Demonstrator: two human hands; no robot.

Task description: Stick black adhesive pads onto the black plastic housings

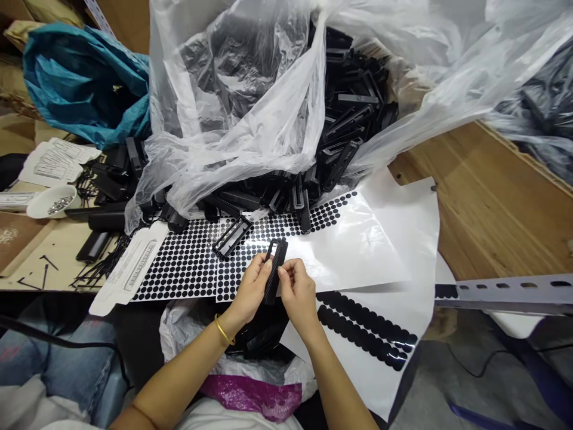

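A ribbed black plastic part (276, 272), long and narrow with an opening near its top, is held upright between my two hands. My left hand (251, 285) grips it from the left side. The thumb and fingers of my right hand (297, 289) pinch at its right edge; whether a small piece is between them I cannot make out. Just behind lies a similar black frame (231, 237), tilted on the sheets. Under it spread white sheets with rows of black round stickers (179, 263); the right part of the sheet (358, 251) is bare white.
Clear plastic bags (250, 119) and a heap of black parts (353, 113) stand behind the sheets. A white bowl of screws (52, 202), a flattened printed box (129, 269) and a blue bag (85, 83) are at left. An open bag (174, 334) with black parts sits below my hands.
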